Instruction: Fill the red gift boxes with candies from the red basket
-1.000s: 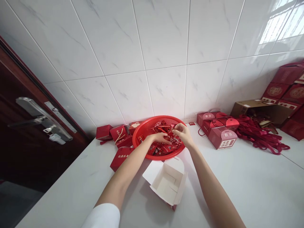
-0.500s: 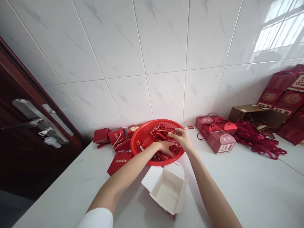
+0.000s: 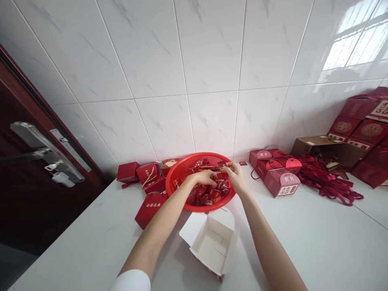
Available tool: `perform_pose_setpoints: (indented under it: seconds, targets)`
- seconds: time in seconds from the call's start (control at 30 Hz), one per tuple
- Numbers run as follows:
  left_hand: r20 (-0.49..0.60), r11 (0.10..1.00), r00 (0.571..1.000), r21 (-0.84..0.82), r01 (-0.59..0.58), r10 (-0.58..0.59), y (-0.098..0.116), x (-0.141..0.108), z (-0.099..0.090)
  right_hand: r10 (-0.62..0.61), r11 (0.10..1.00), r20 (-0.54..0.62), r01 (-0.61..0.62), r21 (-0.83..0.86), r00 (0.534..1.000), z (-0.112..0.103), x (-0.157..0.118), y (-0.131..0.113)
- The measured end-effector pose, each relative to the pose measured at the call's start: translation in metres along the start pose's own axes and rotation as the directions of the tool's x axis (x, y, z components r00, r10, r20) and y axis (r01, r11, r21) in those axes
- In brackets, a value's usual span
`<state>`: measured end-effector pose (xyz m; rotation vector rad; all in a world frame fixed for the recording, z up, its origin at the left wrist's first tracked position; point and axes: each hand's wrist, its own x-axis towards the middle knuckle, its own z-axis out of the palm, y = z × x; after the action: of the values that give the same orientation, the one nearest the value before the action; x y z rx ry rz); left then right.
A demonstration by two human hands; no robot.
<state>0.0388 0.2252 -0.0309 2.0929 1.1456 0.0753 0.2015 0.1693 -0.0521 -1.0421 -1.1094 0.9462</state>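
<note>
A red plastic basket (image 3: 170,188) with perforated sides holds a heap of small red wrapped packets (image 3: 202,195). My left hand (image 3: 203,178) reaches over the heap, its fingers apart and slightly bent, the tips at the packets. At the basket's right side my right hand (image 3: 235,178) pinches a small red packet (image 3: 223,166), partly hidden by the fingers. In front of the basket, between my forearms, stands an open carton box (image 3: 212,246), white inside with its flaps spread. Nothing shows inside it.
Several red gift boxes (image 3: 150,208) lie left of the basket. More closed boxes (image 3: 280,182), dark red ribbons (image 3: 329,182) and a brown carton (image 3: 312,142) are on the right. Stacked red boxes (image 3: 360,107) stand at far right, and a door (image 3: 33,194) at left.
My left hand has lifted and shifted slightly left, uncovering more packets near the basket's front. My right hand remains at the basket's right side. The open box stays put.
</note>
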Motion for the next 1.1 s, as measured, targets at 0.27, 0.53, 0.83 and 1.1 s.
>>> perform_pose_setpoints:
  seconds: [0.27, 0.53, 0.83, 1.1]
  targets:
    - [-0.285, 0.878, 0.959, -0.456, -0.143, 0.009, -0.008, -0.016, -0.022, 0.059, 0.997, -0.026, -0.057, 0.041, 0.998, -0.001, 0.001, 0.001]
    - [-0.322, 0.78, 0.947, -0.597, -0.191, -0.015, -0.003, -0.015, -0.018, -0.008, 0.998, 0.058, 0.005, 0.064, 0.998, 0.002, 0.0, 0.001]
    - [-0.069, 0.639, 0.995, -0.769, -0.01, -0.067, -0.005, -0.012, -0.016, -0.05, 0.999, 0.058, 0.049, 0.023, 0.997, 0.001, -0.001, 0.0]
    - [-0.091, 0.88, 0.993, -0.474, 0.021, -0.073, -0.008, -0.008, -0.013, -0.072, 0.997, 0.052, 0.073, -0.004, 0.996, 0.0, 0.0, 0.002]
